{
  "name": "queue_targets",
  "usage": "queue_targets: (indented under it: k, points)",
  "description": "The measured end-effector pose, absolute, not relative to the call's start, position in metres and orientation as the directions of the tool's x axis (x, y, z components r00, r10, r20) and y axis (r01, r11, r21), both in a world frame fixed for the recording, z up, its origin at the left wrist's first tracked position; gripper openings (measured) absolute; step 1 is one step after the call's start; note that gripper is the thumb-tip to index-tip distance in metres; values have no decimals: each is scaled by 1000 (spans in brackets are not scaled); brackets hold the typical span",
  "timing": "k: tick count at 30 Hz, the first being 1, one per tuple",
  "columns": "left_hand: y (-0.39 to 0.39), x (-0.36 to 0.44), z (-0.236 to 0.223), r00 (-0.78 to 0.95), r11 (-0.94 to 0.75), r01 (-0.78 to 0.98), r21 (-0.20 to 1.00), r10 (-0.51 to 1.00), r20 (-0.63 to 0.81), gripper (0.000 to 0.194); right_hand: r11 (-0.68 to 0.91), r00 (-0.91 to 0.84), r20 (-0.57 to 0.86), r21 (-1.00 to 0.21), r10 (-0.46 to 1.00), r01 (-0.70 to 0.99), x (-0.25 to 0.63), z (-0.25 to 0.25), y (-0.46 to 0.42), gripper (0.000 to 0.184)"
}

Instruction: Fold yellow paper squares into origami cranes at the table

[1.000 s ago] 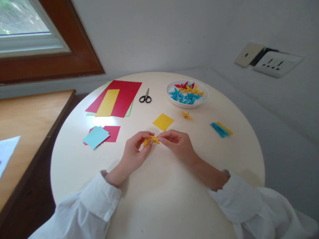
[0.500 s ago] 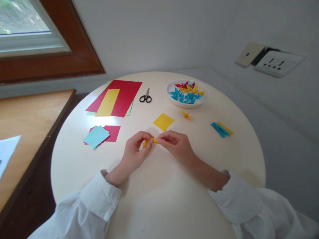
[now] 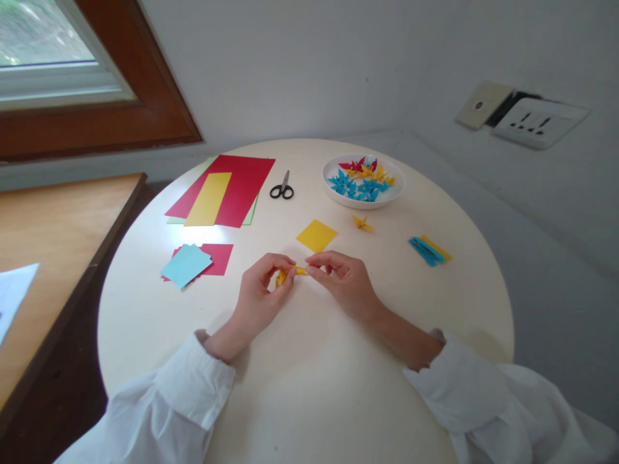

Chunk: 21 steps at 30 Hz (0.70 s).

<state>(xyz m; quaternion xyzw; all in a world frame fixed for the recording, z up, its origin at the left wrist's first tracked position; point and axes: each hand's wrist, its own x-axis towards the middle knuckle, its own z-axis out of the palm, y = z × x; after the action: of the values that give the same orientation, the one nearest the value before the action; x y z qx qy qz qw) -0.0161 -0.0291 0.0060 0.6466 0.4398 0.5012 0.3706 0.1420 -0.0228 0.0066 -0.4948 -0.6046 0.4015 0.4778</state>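
Between my two hands is a small piece of folded yellow paper (image 3: 300, 271), partly hidden by the fingers. My left hand (image 3: 264, 288) is closed in a pinch on its left part, where a folded bit shows below the thumb. On the other side my right hand (image 3: 344, 282) pinches the right end between thumb and forefinger. Just beyond the fingertips lies a flat yellow paper square (image 3: 316, 236). A finished yellow paper crane (image 3: 362, 223) rests a little farther off to the right.
On the round white table (image 3: 309, 386) stands a white dish (image 3: 362, 203) of red, yellow and blue paper cranes. Scissors (image 3: 282, 189), large coloured sheets (image 3: 251, 187) and small squares (image 3: 186, 264) lie left. Folded blue strips (image 3: 425, 251) lie right, on yellow paper.
The hands have drawn very slightly apart, and a bit more of the folded yellow paper shows between them. Both still pinch it. The other things stay where they were.
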Motion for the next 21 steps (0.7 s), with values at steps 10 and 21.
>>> queue_targets:
  k: [10,21]
  points:
    - [-30,-16,5,115,-361,203,910,932,344,4,176,-24,174,-976,984,133,140,8,-25,8]
    - [-32,-14,10,72,-334,225,915,943,326,3,196,-17,196,-966,980,169,139,13,-27,2]
